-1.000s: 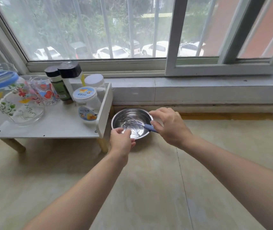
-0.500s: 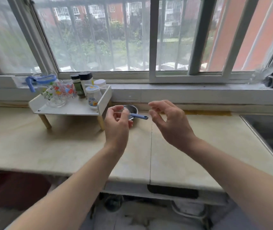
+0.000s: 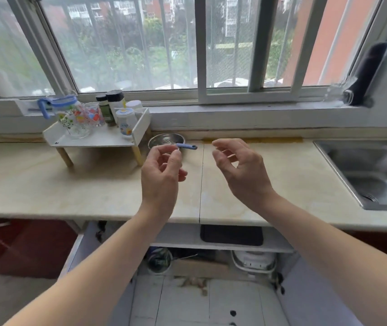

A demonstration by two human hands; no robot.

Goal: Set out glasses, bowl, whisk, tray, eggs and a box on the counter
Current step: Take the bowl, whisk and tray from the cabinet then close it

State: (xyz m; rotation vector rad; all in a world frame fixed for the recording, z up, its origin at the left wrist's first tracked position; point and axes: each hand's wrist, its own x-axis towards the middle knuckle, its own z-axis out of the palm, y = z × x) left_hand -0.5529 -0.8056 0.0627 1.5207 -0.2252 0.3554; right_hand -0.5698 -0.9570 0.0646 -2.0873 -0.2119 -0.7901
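Head view: the left hand point(image 3: 162, 175) and right hand point(image 3: 241, 170) hang loosely curled and empty above the table point(image 3: 70, 184). The bowl point(image 3: 155, 140) stands at centre beside the shelf point(image 3: 98, 140), whisk point(image 3: 186, 146) inside. Its handle overhangs the rim, so a careless reach may flip it out.

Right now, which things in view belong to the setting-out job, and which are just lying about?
Job: steel bowl on the counter; whisk resting in it, its blue handle over the rim; printed glass on the rack.

Lying about: pitcher; seasoning bottles; white rack; sink.
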